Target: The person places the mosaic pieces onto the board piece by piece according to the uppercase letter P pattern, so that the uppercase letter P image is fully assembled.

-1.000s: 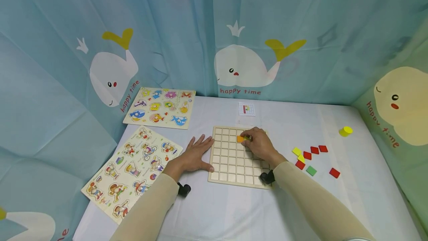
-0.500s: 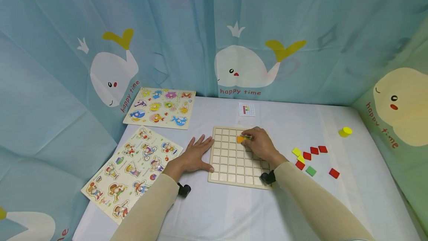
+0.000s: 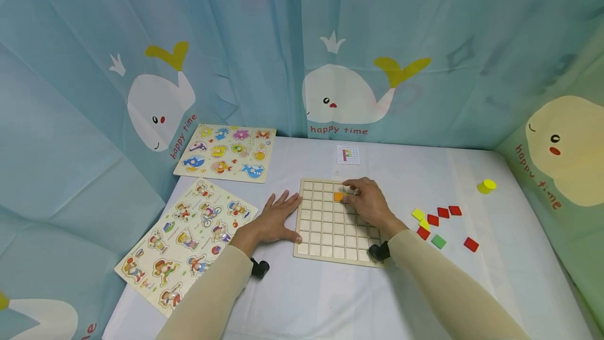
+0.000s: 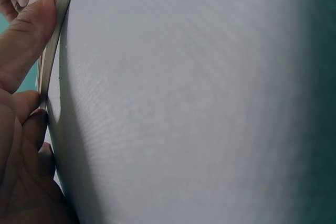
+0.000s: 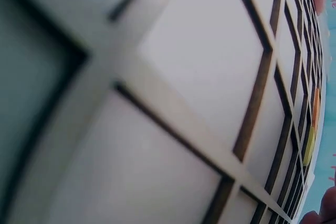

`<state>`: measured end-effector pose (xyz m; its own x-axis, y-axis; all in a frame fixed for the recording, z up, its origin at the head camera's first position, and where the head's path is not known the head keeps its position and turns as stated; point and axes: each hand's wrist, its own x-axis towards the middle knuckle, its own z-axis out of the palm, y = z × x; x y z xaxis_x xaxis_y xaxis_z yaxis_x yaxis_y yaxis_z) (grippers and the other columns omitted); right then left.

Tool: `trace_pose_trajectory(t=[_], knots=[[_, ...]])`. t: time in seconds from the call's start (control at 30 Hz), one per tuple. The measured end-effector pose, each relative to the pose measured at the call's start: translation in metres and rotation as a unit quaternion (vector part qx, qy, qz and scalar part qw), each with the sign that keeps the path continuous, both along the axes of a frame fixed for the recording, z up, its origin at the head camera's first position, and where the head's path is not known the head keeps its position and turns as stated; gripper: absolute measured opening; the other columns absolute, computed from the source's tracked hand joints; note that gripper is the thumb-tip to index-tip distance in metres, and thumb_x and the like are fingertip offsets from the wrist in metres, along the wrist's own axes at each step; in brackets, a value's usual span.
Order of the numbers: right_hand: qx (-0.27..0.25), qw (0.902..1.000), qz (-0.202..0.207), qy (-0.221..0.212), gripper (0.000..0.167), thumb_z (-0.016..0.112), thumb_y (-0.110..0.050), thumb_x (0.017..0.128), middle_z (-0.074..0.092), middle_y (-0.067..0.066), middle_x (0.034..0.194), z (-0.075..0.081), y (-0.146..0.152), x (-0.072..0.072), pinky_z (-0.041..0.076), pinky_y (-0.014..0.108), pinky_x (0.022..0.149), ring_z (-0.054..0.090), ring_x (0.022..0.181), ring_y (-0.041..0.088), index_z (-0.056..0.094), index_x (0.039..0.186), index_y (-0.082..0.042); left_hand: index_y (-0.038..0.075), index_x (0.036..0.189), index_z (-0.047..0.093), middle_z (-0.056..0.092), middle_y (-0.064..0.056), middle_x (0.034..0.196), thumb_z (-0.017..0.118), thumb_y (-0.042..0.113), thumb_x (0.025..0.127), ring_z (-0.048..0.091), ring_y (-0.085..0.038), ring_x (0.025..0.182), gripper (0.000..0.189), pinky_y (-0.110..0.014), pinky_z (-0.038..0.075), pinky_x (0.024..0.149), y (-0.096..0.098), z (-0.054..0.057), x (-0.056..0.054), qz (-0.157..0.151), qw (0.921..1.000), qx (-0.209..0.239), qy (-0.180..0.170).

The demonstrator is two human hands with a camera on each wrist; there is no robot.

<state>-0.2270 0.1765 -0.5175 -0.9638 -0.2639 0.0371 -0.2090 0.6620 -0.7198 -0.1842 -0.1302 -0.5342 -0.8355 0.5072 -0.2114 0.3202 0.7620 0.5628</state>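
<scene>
A square wooden grid board (image 3: 325, 223) lies on the white-covered table. The left hand (image 3: 271, 222) rests at its left edge, fingers spread; in the left wrist view its thumb (image 4: 29, 38) lies against the board's side (image 4: 52, 56). At the board's upper part, the right hand (image 3: 370, 202) hovers with thumb and index finger apart. An orange tile (image 3: 338, 197) sits in a cell just left of the thumb. In the right wrist view a yellow tile (image 5: 309, 148) lies in the grid beside the orange one, with fingertips (image 5: 311, 217) a little away from it.
Loose red, yellow and green tiles (image 3: 439, 241) lie right of the board. A yellow cylinder (image 3: 486, 187) stands farther right. A small pattern card (image 3: 347, 155) lies behind the board. Two picture puzzles, one with sea animals (image 3: 225, 152) and one with figures (image 3: 186, 245), lie to the left.
The right thumb and index finger have spread apart and let go of the yellow tile beside the orange one. The left hand has stayed still.
</scene>
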Motion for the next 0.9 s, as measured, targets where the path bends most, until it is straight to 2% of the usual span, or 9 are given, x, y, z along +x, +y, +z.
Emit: trace_pose_trajectory(t=[0.4, 0.63, 0.9], knots=[[-0.015, 0.9998, -0.011, -0.003, 0.039, 0.07, -0.018, 0.102, 0.061, 0.018, 0.132, 0.006, 0.006, 0.005, 0.052, 0.056, 0.103, 0.055, 0.121, 0.038, 0.066, 0.14, -0.01, 0.015, 0.17, 0.023, 0.017, 0.001, 0.177, 0.088, 0.05, 0.082, 0.001, -0.023, 0.166, 0.114, -0.047, -0.009, 0.134, 0.001, 0.001, 0.0, 0.005, 1.0, 0.002, -0.001], [-0.017, 0.9997, -0.016, 0.006, 0.04, 0.07, -0.016, 0.102, 0.061, 0.019, 0.131, 0.012, 0.017, 0.011, 0.051, 0.056, 0.102, 0.055, 0.119, 0.037, 0.066, 0.14, -0.008, 0.016, 0.17, 0.022, 0.017, 0.002, 0.178, 0.087, 0.05, 0.082, 0.001, -0.022, 0.166, 0.115, -0.046, -0.009, 0.134, 0.001, 0.001, 0.001, 0.007, 1.0, -0.005, -0.001], [0.008, 0.9991, -0.038, 0.016, 0.04, 0.068, -0.013, 0.102, 0.06, 0.019, 0.132, 0.021, 0.036, 0.016, 0.048, 0.049, 0.093, 0.051, 0.115, 0.034, 0.064, 0.142, -0.008, 0.016, 0.17, 0.022, 0.016, 0.002, 0.177, 0.087, 0.05, 0.082, 0.0, -0.021, 0.166, 0.114, -0.046, -0.01, 0.134, 0.002, 0.0, 0.002, 0.01, 0.9999, -0.003, -0.003]])
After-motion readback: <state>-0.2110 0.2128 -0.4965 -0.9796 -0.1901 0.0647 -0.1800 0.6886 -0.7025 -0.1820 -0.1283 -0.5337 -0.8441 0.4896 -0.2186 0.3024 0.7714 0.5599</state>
